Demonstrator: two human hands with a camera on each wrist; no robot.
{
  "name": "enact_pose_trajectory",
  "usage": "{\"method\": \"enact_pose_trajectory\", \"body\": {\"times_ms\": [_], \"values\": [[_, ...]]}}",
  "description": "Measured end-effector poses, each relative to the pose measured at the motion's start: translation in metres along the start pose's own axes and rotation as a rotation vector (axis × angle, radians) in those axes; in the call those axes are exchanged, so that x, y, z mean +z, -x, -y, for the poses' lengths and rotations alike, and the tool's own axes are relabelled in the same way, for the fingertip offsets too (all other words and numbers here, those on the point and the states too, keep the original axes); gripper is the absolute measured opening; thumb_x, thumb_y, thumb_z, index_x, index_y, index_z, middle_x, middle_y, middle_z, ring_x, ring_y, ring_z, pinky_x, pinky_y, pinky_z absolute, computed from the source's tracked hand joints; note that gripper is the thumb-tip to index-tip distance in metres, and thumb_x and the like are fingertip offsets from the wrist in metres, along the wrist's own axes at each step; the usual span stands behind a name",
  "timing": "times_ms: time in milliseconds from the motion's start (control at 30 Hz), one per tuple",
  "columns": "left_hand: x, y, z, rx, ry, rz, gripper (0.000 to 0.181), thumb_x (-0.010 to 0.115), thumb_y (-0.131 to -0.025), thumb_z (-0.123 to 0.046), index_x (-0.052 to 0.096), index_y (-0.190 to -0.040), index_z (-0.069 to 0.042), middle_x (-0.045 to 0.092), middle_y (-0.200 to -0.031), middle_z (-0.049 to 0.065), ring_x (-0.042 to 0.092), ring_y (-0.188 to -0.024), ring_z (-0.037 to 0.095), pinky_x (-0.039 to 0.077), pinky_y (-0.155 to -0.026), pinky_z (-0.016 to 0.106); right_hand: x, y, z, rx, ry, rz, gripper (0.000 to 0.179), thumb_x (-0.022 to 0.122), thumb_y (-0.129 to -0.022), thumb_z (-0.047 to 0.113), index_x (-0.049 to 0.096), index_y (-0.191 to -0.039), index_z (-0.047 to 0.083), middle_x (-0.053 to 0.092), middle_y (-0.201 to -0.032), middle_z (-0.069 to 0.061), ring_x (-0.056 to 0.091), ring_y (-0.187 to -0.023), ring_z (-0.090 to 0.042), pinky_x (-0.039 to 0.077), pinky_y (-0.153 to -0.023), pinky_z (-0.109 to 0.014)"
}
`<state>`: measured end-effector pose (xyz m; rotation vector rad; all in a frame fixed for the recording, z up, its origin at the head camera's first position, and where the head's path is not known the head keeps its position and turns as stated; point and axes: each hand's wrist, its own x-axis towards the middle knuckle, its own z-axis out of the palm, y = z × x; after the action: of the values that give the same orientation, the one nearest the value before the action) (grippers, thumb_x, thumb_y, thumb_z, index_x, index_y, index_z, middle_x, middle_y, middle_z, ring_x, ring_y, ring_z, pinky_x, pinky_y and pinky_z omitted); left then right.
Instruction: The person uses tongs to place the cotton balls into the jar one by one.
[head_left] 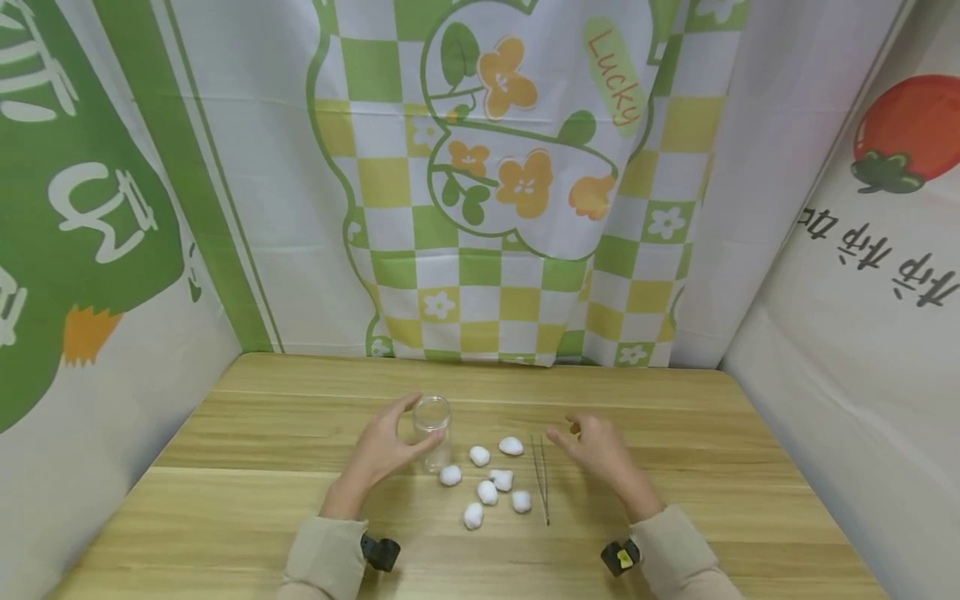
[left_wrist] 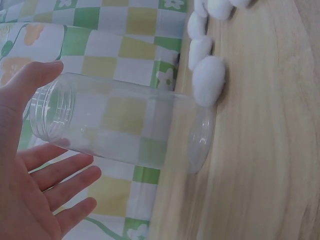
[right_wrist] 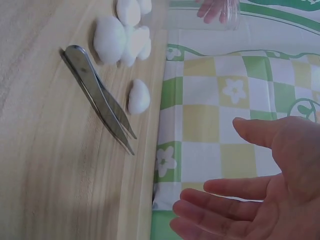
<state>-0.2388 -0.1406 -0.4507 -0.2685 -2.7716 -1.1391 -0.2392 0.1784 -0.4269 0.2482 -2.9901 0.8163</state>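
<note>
A clear jar (head_left: 439, 457) without a lid stands upright on the table. My left hand (head_left: 381, 443) is around its upper part, thumb on the near side and fingers spread; in the left wrist view the thumb and index tips are right at the jar's neck (left_wrist: 52, 110). Several white cotton balls (head_left: 487, 492) lie to the right of the jar. Beyond them rests a pair of metal tweezers (head_left: 544, 492), tips pointing away from me. My right hand (head_left: 597, 448) hovers just right of the tweezers with its fingers loosely extended, holding nothing.
The wooden table (head_left: 247, 500) ends at a checked green and yellow curtain (head_left: 480, 292) at the back. Printed cloth hangs along the left and right sides. One cotton ball (head_left: 450, 476) sits close against the jar's base.
</note>
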Motion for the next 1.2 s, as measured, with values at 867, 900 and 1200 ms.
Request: {"method": "enact_pose_trajectory", "body": {"times_ms": [867, 900, 1200], "values": [[0.015, 0.0, 0.007, -0.033, 0.315, 0.01, 0.069, 0.076, -0.081, -0.028, 0.046, -0.139, -0.004, 0.055, -0.138, 0.022, 0.051, -0.13, 0.041, 0.04, -0.113, 0.053, 0.017, 0.013, -0.008, 0.073, -0.354, 0.201, 0.03, 0.066, -0.09, 0.015, 0.066, -0.102, -0.012, 0.067, -0.075, -0.019, 0.063, -0.057, -0.018, 0.055, -0.054, -0.028], [0.016, 0.0, 0.007, -0.032, 0.32, 0.011, 0.07, 0.076, -0.081, -0.028, 0.045, -0.139, -0.004, 0.055, -0.138, 0.023, 0.051, -0.13, 0.041, 0.04, -0.113, 0.053, 0.018, 0.013, -0.009, 0.076, -0.369, 0.211, 0.03, 0.066, -0.09, 0.014, 0.066, -0.102, -0.013, 0.067, -0.074, -0.019, 0.062, -0.056, -0.016, 0.056, -0.052, -0.028], [0.018, 0.001, 0.01, -0.042, 0.369, 0.012, 0.072, 0.078, -0.08, -0.024, 0.044, -0.14, -0.003, 0.055, -0.138, 0.023, 0.051, -0.13, 0.042, 0.04, -0.113, 0.053, 0.026, 0.016, -0.009, 0.157, -0.405, 0.263, 0.026, 0.066, -0.09, 0.014, 0.067, -0.099, -0.01, 0.065, -0.069, -0.014, 0.056, -0.053, -0.011, 0.056, -0.05, -0.026]]}}
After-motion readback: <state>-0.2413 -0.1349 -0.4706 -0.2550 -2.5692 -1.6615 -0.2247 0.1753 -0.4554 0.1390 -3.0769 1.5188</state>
